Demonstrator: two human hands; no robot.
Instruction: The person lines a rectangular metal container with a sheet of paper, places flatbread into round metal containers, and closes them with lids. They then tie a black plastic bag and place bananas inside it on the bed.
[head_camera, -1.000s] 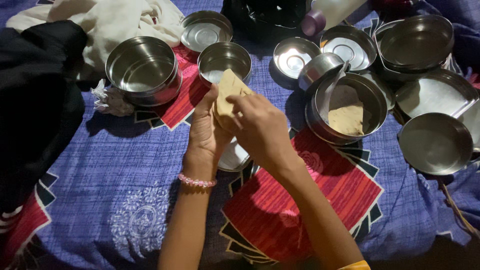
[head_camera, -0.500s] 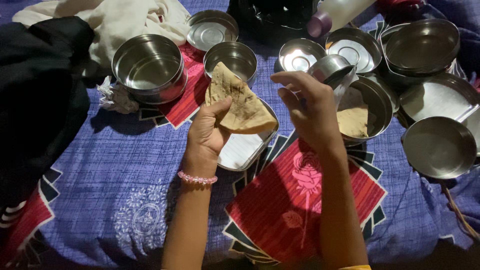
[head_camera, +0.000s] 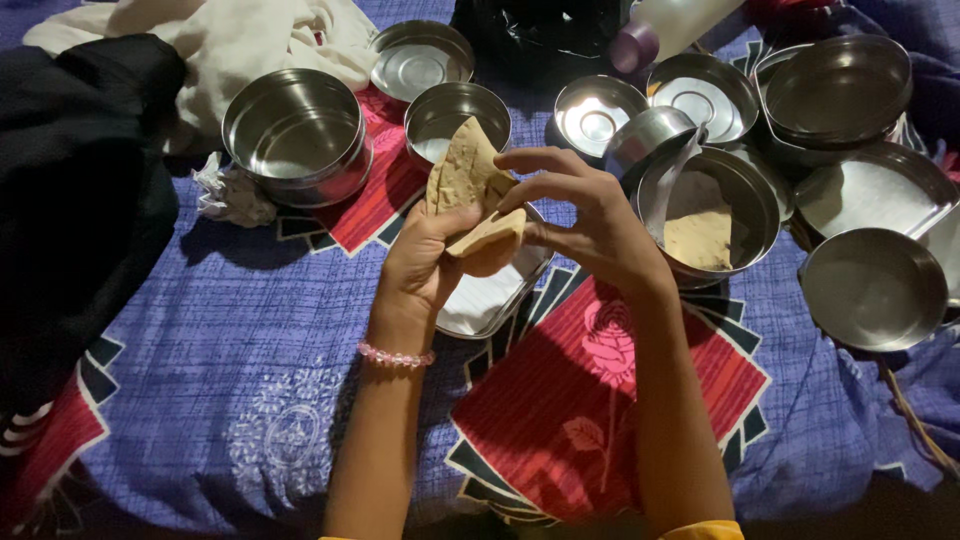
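tan flatbread (head_camera: 462, 180) pinched between left hand (head_camera: 425, 262) and right hand (head_camera: 590, 225).

Large round steel container (head_camera: 297, 135), upper left, on a blue and red patterned cloth (head_camera: 230, 330). Crumpled paper (head_camera: 232, 195) lay just beside it. Cream fabric (head_camera: 230, 40) and black garment (head_camera: 80, 190) occupied the left side. Small steel lid (head_camera: 420, 58) near the top edge. Steel bowl (head_camera: 712, 210) at right held a piece of flatbread. Stacked steel pans (head_camera: 838, 90) far right; empty steel pan (head_camera: 873, 288) below them.
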